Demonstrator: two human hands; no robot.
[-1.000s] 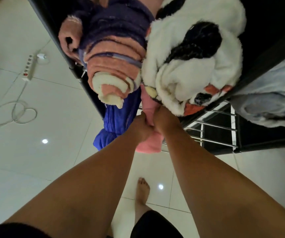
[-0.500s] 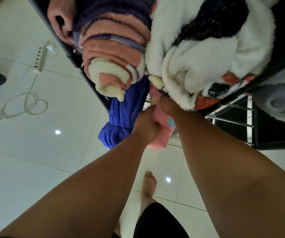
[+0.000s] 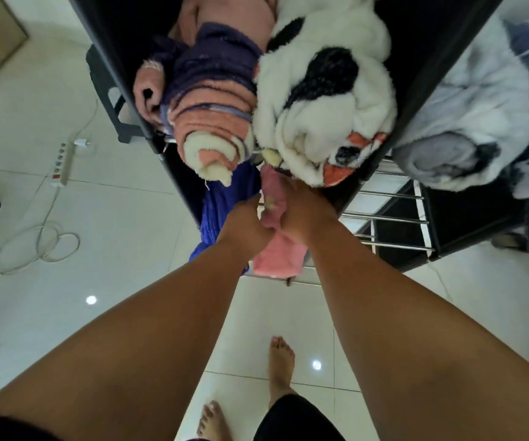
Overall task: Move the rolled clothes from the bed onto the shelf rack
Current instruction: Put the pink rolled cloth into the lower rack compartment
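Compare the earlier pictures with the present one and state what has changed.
Little moved. The left hand and right hand keep their grip on the pink rolled cloth, shifting only slightly along it on the shelf rack. Nothing was let go. The blue roll, striped roll and white-and-black fleece roll stayed put.

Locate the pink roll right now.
Head view, centre: the pink roll lies over the rack's lower rails, gripped by the left hand and right hand, with the blue roll at its left and the white-and-black roll just above.
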